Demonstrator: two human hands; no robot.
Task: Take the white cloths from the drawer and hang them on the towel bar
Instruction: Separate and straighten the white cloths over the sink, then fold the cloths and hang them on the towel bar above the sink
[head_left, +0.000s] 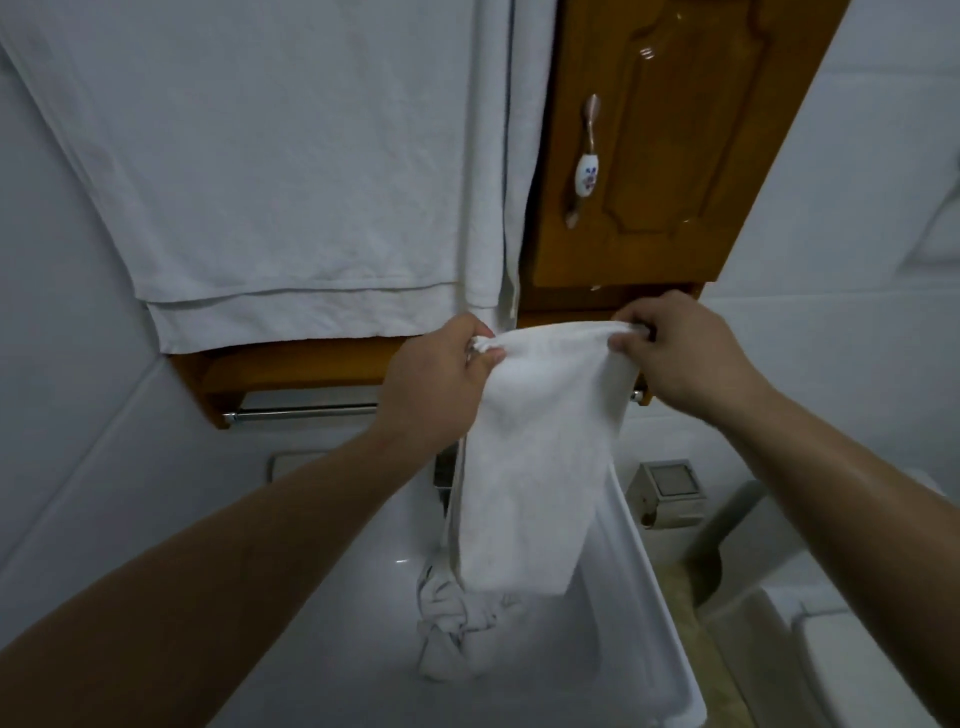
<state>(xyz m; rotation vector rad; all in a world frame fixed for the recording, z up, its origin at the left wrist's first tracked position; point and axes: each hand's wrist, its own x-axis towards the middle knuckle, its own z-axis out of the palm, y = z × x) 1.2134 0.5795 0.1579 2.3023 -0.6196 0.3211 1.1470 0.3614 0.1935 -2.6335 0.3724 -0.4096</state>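
A white cloth (530, 467) hangs stretched between my two hands, its lower end dangling over the sink. My left hand (441, 379) pinches its top left corner and my right hand (685, 358) pinches its top right corner. The cloth's top edge is held just above and in front of the chrome towel bar (301, 413), which runs under the wooden cabinet; the bar's right part is hidden behind the cloth. A second white cloth (452, 634) lies crumpled in the white sink basin (649, 597).
A large white towel (270, 171) hangs from above at the left, covering the wall. The wooden cabinet door (670, 140) with a ceramic handle (587, 166) is shut. A metal paper holder (667, 493) is on the right wall, a toilet (852, 649) at lower right.
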